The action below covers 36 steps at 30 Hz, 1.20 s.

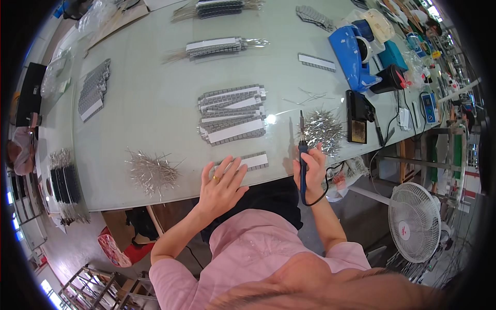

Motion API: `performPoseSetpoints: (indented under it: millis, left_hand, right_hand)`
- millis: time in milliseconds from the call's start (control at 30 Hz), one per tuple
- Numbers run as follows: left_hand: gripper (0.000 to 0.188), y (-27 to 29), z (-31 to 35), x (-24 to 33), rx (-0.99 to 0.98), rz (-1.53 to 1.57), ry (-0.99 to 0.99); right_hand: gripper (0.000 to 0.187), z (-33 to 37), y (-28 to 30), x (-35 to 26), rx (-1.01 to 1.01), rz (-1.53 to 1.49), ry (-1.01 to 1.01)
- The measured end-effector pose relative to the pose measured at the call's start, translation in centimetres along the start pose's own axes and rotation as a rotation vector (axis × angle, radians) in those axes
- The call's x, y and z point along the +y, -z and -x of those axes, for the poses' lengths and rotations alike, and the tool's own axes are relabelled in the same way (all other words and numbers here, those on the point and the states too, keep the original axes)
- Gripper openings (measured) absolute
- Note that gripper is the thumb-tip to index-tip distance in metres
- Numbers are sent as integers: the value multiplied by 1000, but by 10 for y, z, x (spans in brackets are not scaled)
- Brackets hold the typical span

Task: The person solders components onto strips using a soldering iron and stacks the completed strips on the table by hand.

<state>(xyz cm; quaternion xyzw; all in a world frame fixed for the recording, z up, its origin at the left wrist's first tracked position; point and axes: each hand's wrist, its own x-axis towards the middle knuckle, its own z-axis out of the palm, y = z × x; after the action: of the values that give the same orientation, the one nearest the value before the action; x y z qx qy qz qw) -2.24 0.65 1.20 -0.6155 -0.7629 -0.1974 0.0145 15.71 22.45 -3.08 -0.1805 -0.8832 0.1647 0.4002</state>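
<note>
My right hand (312,168) is closed round the dark blue handle of a soldering iron (303,146), whose metal tip points away from me. My left hand (221,183), with a ring on one finger, lies with its fingers spread at the left end of a grey-edged white strip (257,161) near the table's front edge. The fingers cover part of that strip. Beyond it lies a stack of similar strips (235,131). A heap of thin silvery wire pieces (324,129) sits just past my right hand, and a second wire heap (153,171) lies to the left.
At the right stand a soldering iron stand (357,129) with a sponge, a blue tape dispenser (345,58) and a dark cup (388,78). Wired strip bundles (214,47) lie farther back, more strips (95,90) at the left. A white fan (414,222) stands beside the glossy table (139,103).
</note>
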Motion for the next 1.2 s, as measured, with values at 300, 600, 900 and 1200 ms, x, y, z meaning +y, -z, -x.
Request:
performPoseSetpoints:
  millis: [300, 600, 900, 1200]
  left_hand:
    - [56, -3, 1, -5, -24, -7, 8]
    - [56, -3, 3, -6, -44, -16, 20]
    - [60, -3, 4, -8, -50, 10, 46]
    - [60, -2, 1, -6, -42, 2, 59]
  right_hand:
    - [47, -13, 5, 3, 19, 132, -29]
    - [44, 0, -15, -38, -25, -62, -49]
    - [41, 3, -19, -57, 15, -118, -110]
    - [43, 3, 24, -35, -50, -223, -211]
